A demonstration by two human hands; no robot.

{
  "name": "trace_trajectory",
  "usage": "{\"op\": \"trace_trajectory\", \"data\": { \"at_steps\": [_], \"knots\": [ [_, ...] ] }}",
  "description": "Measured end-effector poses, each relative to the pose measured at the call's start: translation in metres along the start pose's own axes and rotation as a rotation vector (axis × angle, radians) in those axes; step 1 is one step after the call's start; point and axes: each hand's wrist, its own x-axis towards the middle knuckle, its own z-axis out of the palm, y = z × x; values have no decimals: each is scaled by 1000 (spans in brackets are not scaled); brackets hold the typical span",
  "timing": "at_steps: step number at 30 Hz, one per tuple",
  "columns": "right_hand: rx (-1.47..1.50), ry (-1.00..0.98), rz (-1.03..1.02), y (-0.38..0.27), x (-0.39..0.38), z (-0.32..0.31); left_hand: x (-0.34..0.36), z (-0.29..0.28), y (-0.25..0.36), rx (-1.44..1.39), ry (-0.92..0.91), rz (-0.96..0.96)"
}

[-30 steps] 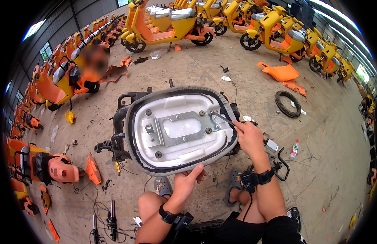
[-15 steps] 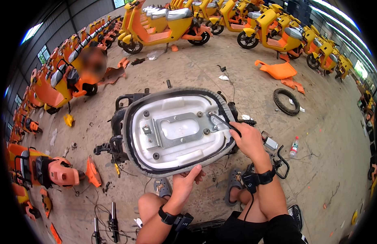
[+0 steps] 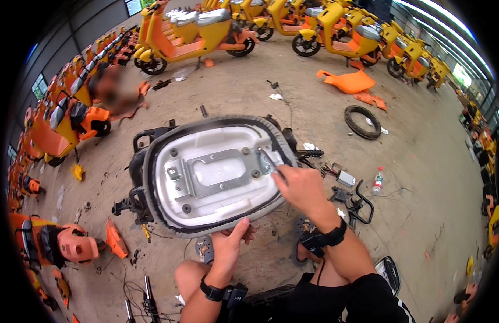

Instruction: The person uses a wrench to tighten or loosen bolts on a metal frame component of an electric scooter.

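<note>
An upturned scooter seat (image 3: 234,203), its white plastic underside facing me, rests over a black scooter frame (image 3: 137,168). A metal bracket (image 3: 198,189) is bolted across that underside. My left hand (image 3: 231,241) grips the seat's near rim, thumb on top and fingers underneath. At the right end, my right hand (image 3: 301,185) is closed on the handle of a slim wrench (image 3: 267,159). The wrench's far tip is at a bolt at the bracket's right end; the fingers hide most of its handle.
Yellow and orange scooters (image 3: 190,37) stand in rows behind and along the left. On the floor lie a black tyre (image 3: 362,121), orange panels (image 3: 349,82), a plastic bottle (image 3: 378,181), a black bent handlebar (image 3: 365,207), cables and a grey box (image 3: 345,178).
The whole view has shifted, so the seat and both hands appear further left. My right hand has turned the wrench to a steeper angle. The left hand keeps its hold on the rim.
</note>
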Motion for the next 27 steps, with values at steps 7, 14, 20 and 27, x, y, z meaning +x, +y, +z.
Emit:
{"op": "trace_trajectory", "data": {
  "at_steps": [7, 14, 20, 27],
  "knots": [
    [159, 76, -42, -26, 2, 17, 7, 2, -9, -15, 9, -10],
    [260, 50, 42, -58, 7, 32, -1, -9, -7, 37, 14, -64],
    [318, 12, 128, -64, 8, 28, 2, -6, -10, 47, -41, -124],
    [377, -60, 115, -56, 12, 39, 2, -1, -15, 25, 11, -83]
  ]
}}
